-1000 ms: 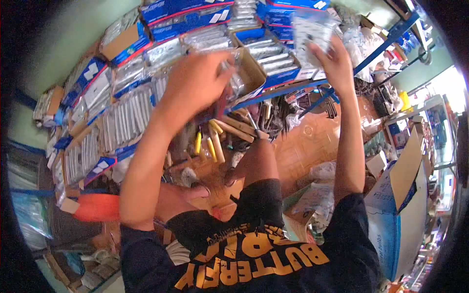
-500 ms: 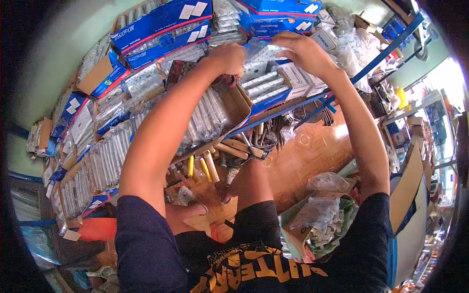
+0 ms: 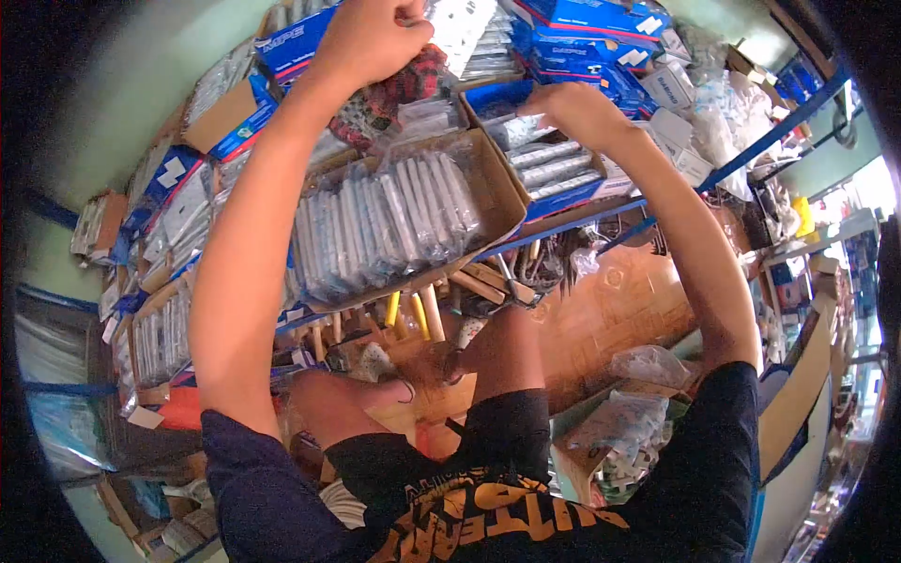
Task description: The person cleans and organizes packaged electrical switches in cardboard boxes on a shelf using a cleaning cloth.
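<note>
At the top, my left hand (image 3: 375,42) is closed, with a flat white piece (image 3: 462,33) with small dark marks at its fingers. A red-and-black checked cloth (image 3: 399,98) hangs just below that hand. My right hand (image 3: 584,114) reaches over an open blue carton (image 3: 563,192), its fingers curled down onto a shiny plastic-wrapped packet (image 3: 524,131); the fingertips are partly hidden. More wrapped packets lie in rows in this carton. Beside it, between my arms, a brown cardboard box (image 3: 502,220) holds several clear-bagged flat pieces (image 3: 385,216) standing on edge.
Blue cartons (image 3: 601,56) are stacked at the back, with small white boxes (image 3: 671,89) beside them. A blue metal shelf rail (image 3: 779,136) runs along the right. Tool handles (image 3: 413,314) sit under the shelf. A carton of plastic bags (image 3: 615,436) stands by my legs.
My left hand has moved up and left with the flat white piece, away from my right hand. My right hand has lowered to the blue carton. The view has shifted, showing more of the brown box.
</note>
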Available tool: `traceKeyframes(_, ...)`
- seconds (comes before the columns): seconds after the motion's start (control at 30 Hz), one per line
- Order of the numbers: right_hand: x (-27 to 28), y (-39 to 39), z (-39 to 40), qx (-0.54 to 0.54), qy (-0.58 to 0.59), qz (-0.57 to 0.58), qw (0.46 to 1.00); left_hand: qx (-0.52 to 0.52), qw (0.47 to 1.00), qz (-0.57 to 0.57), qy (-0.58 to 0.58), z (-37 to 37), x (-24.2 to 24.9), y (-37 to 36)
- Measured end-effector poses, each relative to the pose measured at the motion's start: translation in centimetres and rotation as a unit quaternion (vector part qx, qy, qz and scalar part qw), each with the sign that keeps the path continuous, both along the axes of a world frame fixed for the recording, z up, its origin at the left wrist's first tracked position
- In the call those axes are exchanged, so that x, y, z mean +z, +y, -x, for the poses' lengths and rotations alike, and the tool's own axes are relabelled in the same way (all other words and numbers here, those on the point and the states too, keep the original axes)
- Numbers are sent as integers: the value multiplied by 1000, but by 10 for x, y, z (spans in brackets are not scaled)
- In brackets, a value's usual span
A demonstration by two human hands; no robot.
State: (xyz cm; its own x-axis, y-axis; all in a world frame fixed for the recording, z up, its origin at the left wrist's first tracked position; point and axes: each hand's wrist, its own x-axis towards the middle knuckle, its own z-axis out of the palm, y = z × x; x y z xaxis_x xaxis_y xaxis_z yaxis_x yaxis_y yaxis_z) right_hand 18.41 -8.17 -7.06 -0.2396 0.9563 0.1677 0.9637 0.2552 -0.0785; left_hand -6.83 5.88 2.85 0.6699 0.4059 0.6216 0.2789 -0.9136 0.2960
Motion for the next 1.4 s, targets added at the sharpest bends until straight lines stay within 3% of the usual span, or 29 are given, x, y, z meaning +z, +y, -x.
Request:
traceKeyframes(0.17,-4,13,7,1,-48,-14,999,-12,997,74,-10,44,0,-11)
traceKeyframes(0.27,-6,14,4,14,-39,-26,999,24,999,28,22,58,6,-38)
traceKeyframes(0.43,-1,7,1,37,12,-52,998,-34,999,11,-39,68,4,-54)
traceKeyframes(0.5,-7,1,-1,46,58,-61,995,-9,1000,26,7,73,7,-60)
traceKeyframes(0.6,-23,-11,-8,18,19,-11,1000,-23,999,37,-24,77,3,-60)
traceKeyframes(0.67,-36,-6,-14,43,-6,-42,998,-24,999,35,-15,80,1,-61)
traceKeyframes(0.73,-23,-15,7,-56,-95,40,993,-26,999,33,-1,86,-1,-64)
traceKeyframes(0.77,-9,-16,19,-123,-145,159,969,-22,999,42,7,87,-2,-66)
traceKeyframes(0.8,-5,-19,23,-121,-146,159,969,-17,999,49,14,89,-2,-69)
traceKeyframes(0.87,-1,-26,26,-144,82,201,965,-23,998,60,14,93,-3,-76)
traceKeyframes(0.93,-9,-18,15,-154,44,250,955,-29,997,70,8,98,-4,-83)
traceKeyframes(1.0,-29,-16,6,-195,70,192,959,-37,993,112,12,104,-8,-92)
traceKeyframes(1.07,-12,-34,28,-201,90,212,952,-44,983,179,-25,115,-19,-109)
traceKeyframes(1.13,-20,-50,39,-108,60,-112,986,-13,963,263,-47,130,-19,-144)
traceKeyframes(1.17,1,-76,82,-96,123,-241,958,-6,964,260,-50,138,-24,-160)
traceKeyframes(1.2,-10,-95,109,-153,280,-229,920,3,965,255,-56,145,-33,-174)
traceKeyframes(1.23,-2,-131,152,-280,466,-27,839,-19,963,258,-78,150,-43,-185)
traceKeyframes(1.27,-30,-149,172,-119,593,-77,793,-40,959,265,-97,156,-56,-197)
traceKeyframes(1.3,-55,-162,201,-124,766,-54,629,-61,934,338,-99,162,-73,-210)
traceKeyframes(1.33,-70,-172,228,-122,896,-28,427,-83,904,407,-98,167,-89,-221)
traceKeyframes(1.37,-72,-182,247,-122,896,-30,425,-90,910,397,-82,170,-99,-233)
traceKeyframes(1.4,-72,-194,265,-118,914,-37,386,-97,914,390,-62,174,-109,-247)
